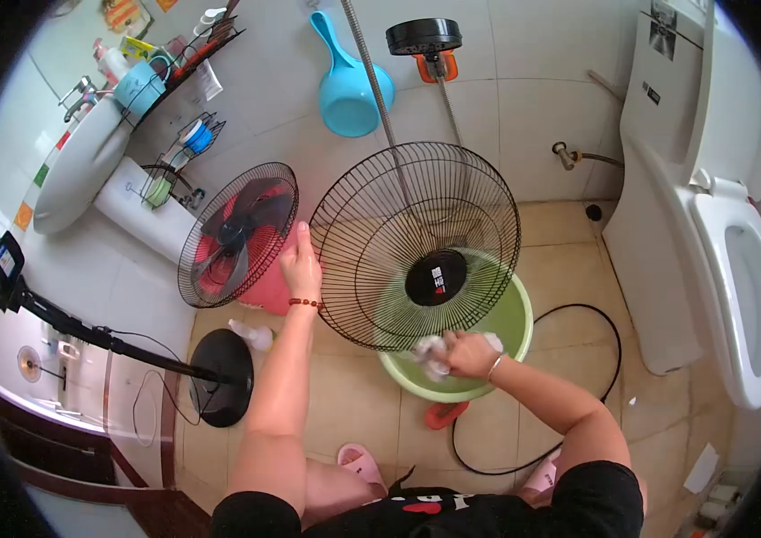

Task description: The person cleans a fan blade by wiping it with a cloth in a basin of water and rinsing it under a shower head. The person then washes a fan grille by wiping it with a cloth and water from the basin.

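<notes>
My left hand grips the left rim of a round black wire fan grille, its thumb pointing up along the edge. The grille is tilted over a light green basin on the floor, and a black disc with a logo marks its middle. In my right hand is a bunched whitish cloth, held against the grille's lower edge and slightly blurred. To the left, the other fan grille with dark blades rests over a pink-red tub.
A black fan stand leans at the left by a white bottle. The toilet is at the right, with a black hose looped on the tiles. A blue dipper hangs on the wall; the sink is upper left.
</notes>
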Action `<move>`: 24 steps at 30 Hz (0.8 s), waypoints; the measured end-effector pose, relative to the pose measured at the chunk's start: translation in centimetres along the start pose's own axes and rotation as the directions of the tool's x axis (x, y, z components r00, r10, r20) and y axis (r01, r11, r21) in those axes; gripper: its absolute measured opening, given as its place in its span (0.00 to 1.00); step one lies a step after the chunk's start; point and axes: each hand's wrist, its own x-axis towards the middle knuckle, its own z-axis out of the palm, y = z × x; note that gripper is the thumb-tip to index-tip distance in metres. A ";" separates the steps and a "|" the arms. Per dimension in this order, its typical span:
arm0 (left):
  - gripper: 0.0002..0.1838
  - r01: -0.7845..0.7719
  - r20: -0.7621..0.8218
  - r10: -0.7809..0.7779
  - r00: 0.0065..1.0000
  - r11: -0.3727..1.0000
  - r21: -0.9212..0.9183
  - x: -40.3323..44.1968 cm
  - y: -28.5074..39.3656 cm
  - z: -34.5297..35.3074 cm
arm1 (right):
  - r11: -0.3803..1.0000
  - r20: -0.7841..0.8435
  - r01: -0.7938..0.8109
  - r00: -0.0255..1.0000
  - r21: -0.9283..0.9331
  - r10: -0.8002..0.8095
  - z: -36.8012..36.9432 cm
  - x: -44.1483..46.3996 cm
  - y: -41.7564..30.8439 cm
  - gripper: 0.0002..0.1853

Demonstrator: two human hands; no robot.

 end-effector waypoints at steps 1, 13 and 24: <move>0.32 0.017 0.002 -0.017 1.000 1.000 -0.012 -0.4 0.5 0.0 | 0.998 0.149 -0.068 0.986 -0.005 0.068 1.5 0.0 0.4 0.24; 0.21 -0.154 0.112 0.171 0.979 0.977 -0.145 -0.8 0.7 -0.3 | 0.977 0.136 0.019 0.989 0.214 -0.049 -11.5 1.6 -1.3 0.19; 0.11 0.090 0.399 -0.030 0.917 0.987 -0.132 1.2 2.1 0.1 | 0.970 -0.878 -0.241 0.472 -0.036 0.085 -24.1 11.5 -7.0 0.16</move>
